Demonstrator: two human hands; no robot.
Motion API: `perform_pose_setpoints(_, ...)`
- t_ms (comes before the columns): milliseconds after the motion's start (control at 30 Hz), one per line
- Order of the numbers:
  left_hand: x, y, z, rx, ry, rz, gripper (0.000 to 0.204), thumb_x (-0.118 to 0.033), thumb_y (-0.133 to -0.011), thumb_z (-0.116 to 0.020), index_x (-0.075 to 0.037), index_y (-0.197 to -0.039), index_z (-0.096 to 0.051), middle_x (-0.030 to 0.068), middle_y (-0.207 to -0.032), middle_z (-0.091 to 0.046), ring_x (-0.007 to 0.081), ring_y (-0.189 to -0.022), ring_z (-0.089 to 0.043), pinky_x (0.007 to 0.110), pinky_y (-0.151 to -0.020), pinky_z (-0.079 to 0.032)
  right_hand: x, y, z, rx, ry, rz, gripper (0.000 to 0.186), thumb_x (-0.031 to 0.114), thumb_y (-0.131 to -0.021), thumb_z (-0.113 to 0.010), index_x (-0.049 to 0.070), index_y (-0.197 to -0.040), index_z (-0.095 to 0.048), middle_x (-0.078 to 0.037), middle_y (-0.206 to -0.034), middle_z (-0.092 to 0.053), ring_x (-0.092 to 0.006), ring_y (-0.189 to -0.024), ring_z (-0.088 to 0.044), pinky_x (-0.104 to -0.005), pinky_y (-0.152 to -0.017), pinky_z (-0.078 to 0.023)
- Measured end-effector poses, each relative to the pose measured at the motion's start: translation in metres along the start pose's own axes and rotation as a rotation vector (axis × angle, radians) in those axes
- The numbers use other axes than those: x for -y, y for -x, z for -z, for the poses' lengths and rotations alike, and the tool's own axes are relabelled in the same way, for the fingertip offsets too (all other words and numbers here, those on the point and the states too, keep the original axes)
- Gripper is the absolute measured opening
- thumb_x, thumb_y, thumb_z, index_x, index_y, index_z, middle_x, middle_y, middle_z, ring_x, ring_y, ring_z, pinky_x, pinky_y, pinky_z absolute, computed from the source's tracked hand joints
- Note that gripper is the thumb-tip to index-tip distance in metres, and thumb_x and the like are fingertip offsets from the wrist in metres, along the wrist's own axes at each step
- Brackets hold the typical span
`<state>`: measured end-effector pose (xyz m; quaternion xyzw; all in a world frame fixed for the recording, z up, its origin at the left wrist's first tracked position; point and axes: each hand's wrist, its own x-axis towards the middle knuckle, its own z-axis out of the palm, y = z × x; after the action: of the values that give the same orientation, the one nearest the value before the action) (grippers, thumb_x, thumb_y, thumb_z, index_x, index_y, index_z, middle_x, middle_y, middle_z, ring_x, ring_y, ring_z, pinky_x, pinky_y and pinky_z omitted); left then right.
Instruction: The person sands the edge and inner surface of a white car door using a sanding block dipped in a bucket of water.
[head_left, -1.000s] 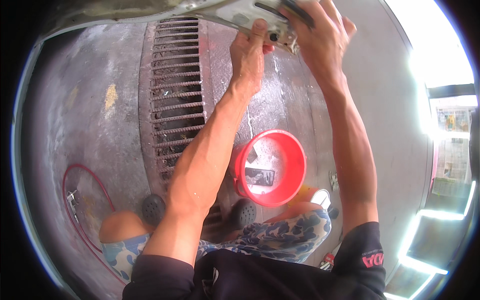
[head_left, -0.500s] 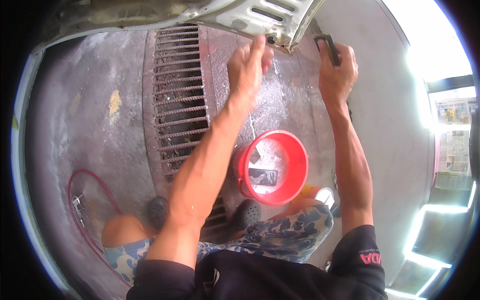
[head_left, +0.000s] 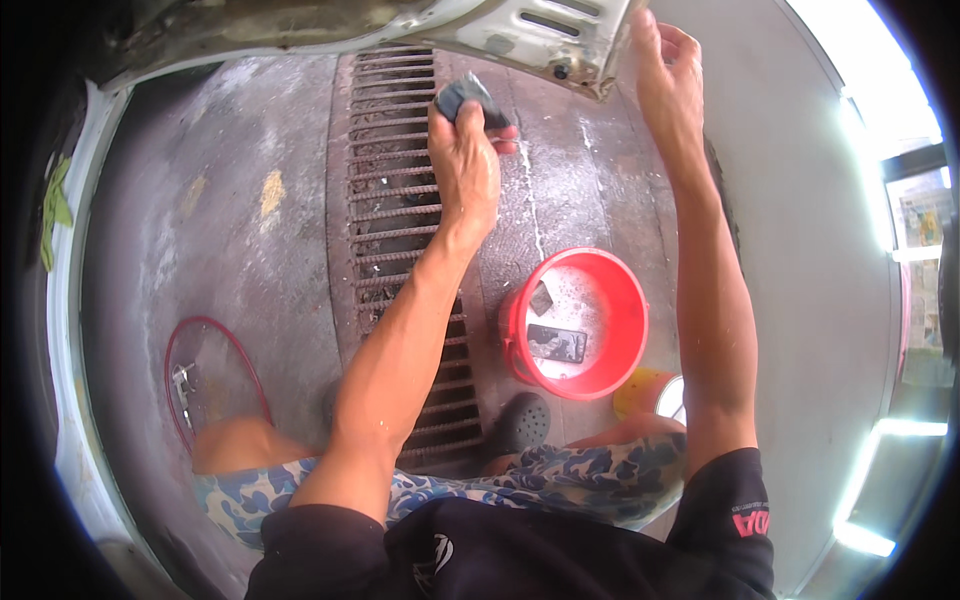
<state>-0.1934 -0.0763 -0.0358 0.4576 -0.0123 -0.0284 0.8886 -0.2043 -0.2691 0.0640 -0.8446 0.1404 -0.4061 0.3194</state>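
Observation:
My left hand (head_left: 465, 170) is closed around a dark grey piece of sandpaper (head_left: 462, 96), above the floor grate and to the left of the panel's corner. At the top right is my right hand (head_left: 672, 80), its thumb and fingers apart and partly curled, with nothing visible in it. Its thumb is beside the edge of a worn white metal vehicle panel (head_left: 520, 45); whether it touches cannot be made out. This panel has long slots and a small dark round fitting near its lower corner.
A red bucket (head_left: 640, 320) stands before me, holding cloudy water, a dark rectangular piece (head_left: 557, 343) and a smaller grey piece (head_left: 541, 298). Beside it is a yellow can (head_left: 636, 392). A barred drain grate (head_left: 395, 205) crosses the floor. A red hose (head_left: 245, 350) lies left.
The dark piece in my right hand earlier is gone from it, and my left hand now holds a dark piece. My left hand moved left; my right rose to the panel's edge.

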Motion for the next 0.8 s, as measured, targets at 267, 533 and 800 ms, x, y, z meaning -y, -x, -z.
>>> perform_pose_setpoints(267,0.031,-0.050,-0.053,-0.149,-0.030,-0.287,0.023,-0.029,-0.106,-0.060,-0.008,-0.112,-0.056,0.0002,-0.091,-0.058,0.0090,-0.077,-0.056,0.025,-0.064,-0.051,0.021,0.002,-0.049,0.201,-0.425,-0.110,0.059,0.053,-0.107,-0.053,-0.004,-0.115,-0.066,-0.010,-0.093,-0.070,-0.0155,-0.078,-0.067,-0.0309,-0.065,-0.056)
perform_pose_setpoints(533,0.053,-0.034,-0.079,-0.302,-0.027,-0.459,0.026,-0.028,-0.106,-0.064,-0.002,-0.106,-0.060,0.0004,-0.093,-0.060,0.0101,-0.084,-0.054,0.030,-0.078,-0.047,0.012,0.013,-0.047,0.198,-0.476,-0.123,0.055,0.052,-0.106,-0.055,-0.001,-0.115,-0.065,-0.008,-0.091,-0.069,-0.0137,-0.071,-0.066,-0.0296,-0.057,-0.055)
perform_pose_setpoints(800,0.050,-0.039,-0.081,-0.386,0.152,-0.506,0.033,-0.032,-0.107,-0.061,-0.001,-0.108,-0.054,0.0027,-0.097,-0.056,0.0105,-0.081,-0.051,0.032,-0.073,-0.047,0.042,0.033,-0.037,0.217,-0.597,-0.198,0.053,0.053,-0.106,-0.056,0.001,-0.117,-0.063,-0.007,-0.091,-0.068,-0.0118,-0.068,-0.067,-0.0262,-0.053,-0.056)
